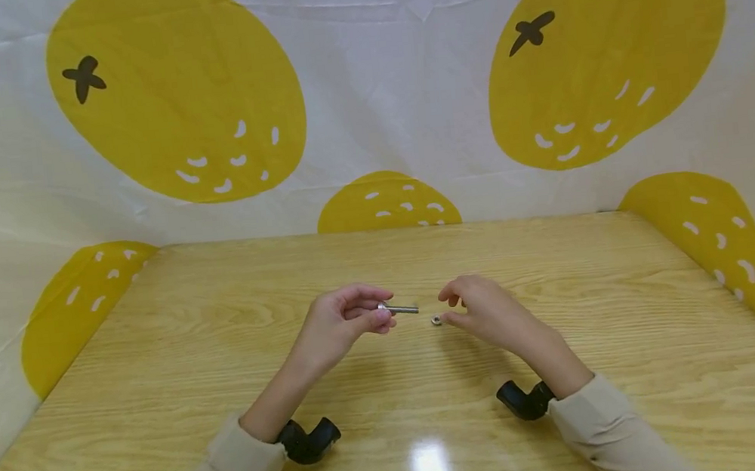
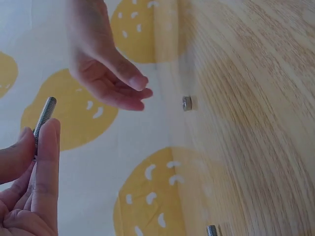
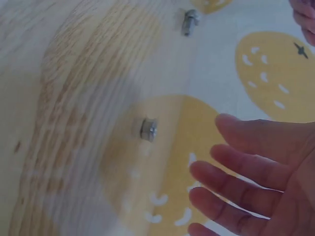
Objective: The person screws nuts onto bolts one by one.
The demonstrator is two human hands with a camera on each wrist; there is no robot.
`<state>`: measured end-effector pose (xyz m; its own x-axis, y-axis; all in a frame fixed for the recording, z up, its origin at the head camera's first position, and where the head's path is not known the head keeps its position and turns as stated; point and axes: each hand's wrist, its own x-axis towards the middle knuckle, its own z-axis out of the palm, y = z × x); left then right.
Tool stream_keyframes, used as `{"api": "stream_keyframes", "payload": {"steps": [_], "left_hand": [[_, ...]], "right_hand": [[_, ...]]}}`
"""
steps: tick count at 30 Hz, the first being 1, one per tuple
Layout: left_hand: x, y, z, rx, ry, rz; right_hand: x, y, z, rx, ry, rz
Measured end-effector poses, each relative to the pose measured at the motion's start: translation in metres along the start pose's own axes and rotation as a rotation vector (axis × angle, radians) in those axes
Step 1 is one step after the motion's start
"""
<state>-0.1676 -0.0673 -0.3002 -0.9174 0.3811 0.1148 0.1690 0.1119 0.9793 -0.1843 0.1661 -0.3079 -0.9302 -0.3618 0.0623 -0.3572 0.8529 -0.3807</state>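
Observation:
My left hand (image 1: 341,318) pinches a metal bolt (image 1: 401,310) between thumb and fingers. The bolt's threaded shank points right in the head view and stands up from the fingertips in the left wrist view. A small metal nut (image 2: 187,103) rests on the wooden table. My right hand (image 1: 487,312) hovers near the nut (image 3: 149,129), fingers spread and loosely bent, holding nothing. A second bolt (image 3: 189,22) is on the table, and its threaded end shows at the bottom of the left wrist view; I cannot make it out in the head view.
The wood-grain table (image 1: 179,376) is glossy and reflects light. Behind it and at both sides hangs a white cloth (image 1: 391,97) printed with yellow fruit. Black curved devices (image 1: 310,441) sit at both wrists, beside the beige sleeves.

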Motion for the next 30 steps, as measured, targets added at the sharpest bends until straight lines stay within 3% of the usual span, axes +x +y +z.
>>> {"api": "stream_keyframes", "payload": {"steps": [4, 9, 17, 23, 30], "left_hand": [[-0.001, 0.001, 0.002, -0.003, 0.021, 0.01], [-0.002, 0.002, 0.004, 0.002, 0.029, 0.055], [-0.003, -0.001, 0.004, 0.046, 0.037, 0.115], [-0.004, 0.0, 0.004, 0.089, 0.062, 0.091], [-0.003, 0.002, 0.004, 0.009, 0.016, 0.047]], "right_hand": [[0.008, 0.002, 0.006, -0.021, -0.053, 0.034], [0.017, 0.007, 0.014, -0.022, -0.061, 0.039], [0.025, 0.013, 0.024, 0.036, -0.106, 0.039], [0.026, 0.014, 0.026, 0.074, -0.157, 0.026], [0.022, 0.014, 0.025, 0.036, -0.185, -0.012]]}}
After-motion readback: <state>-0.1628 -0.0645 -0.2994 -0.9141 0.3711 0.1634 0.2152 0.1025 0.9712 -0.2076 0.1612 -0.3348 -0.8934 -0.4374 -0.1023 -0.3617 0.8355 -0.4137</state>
